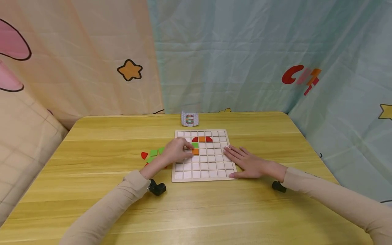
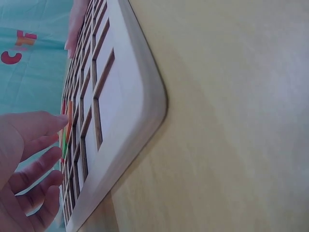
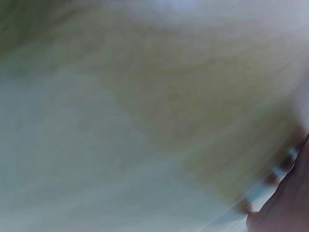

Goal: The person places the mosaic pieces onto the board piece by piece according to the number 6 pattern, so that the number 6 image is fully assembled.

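A white wooden grid board [image 1: 204,179] lies on the table. In its upper part an orange square tile [image 1: 201,139] sits between two red rounded-corner tiles [image 1: 195,139] [image 1: 209,139]. A green square tile [image 1: 195,145] is below the left red one. Under the green tile, my left hand [image 1: 176,150] pinches another orange square tile [image 1: 195,151] at its left edge, between thumb and forefinger. The left wrist view shows the thumb [image 2: 53,121] against this tile, the other fingers loosely bent. My right hand [image 1: 249,164] rests flat, fingers spread, on the board's right edge.
Loose green tiles [image 1: 153,152] and red tiles [image 1: 144,155] lie left of the board, partly hidden by my left arm. A small pattern card [image 1: 190,119] with a coloured figure stands behind the board. Hanging cloth [image 1: 214,68] closes off the table's far side.
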The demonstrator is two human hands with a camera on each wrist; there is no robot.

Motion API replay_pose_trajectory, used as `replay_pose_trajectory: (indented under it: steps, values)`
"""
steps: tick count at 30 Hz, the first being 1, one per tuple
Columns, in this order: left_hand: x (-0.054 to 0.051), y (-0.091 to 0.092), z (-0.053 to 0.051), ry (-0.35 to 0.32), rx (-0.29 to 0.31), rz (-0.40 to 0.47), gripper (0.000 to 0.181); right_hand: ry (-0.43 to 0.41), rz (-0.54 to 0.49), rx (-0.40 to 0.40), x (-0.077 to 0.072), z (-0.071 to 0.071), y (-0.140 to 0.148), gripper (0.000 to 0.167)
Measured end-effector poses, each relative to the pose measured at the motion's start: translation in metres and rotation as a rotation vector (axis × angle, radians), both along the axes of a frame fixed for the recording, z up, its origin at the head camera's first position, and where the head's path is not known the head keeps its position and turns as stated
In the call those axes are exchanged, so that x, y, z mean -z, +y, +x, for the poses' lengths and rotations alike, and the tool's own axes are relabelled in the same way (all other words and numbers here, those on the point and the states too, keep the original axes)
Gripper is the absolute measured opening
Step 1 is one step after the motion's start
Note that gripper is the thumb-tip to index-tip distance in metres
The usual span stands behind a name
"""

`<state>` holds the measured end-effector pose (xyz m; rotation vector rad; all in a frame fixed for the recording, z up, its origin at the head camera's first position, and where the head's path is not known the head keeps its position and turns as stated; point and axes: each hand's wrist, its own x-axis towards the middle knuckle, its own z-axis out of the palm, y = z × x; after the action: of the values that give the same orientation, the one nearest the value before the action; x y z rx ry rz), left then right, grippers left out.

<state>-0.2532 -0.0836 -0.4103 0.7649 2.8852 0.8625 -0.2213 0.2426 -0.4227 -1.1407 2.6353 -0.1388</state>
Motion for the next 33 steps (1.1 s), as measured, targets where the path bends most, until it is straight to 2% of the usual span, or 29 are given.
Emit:
replay_pose_trajectory:
  steps: [5,10,19,26,33]
  values:
    - [-0.004,-0.009,0.004,-0.019,-0.035,0.0,0.025,0.01,-0.039,-0.013,0.003,-0.001,0.001,0.089]
    - [-0.007,-0.021,0.008,-0.011,-0.056,0.008,0.026,0.018,-0.057,-0.022,0.004,-0.001,0.0,0.088]
    - [-0.01,-0.052,0.016,-0.005,-0.114,0.036,0.031,0.016,-0.067,-0.019,0.006,-0.002,0.001,0.087]
    - [-0.009,-0.074,0.02,0.024,-0.144,0.041,0.033,-0.009,-0.029,-0.003,0.005,-0.002,0.002,0.089]
    - [-0.006,-0.088,0.024,0.022,-0.192,0.027,0.034,-0.01,0.023,0.006,0.002,-0.002,0.0,0.089]
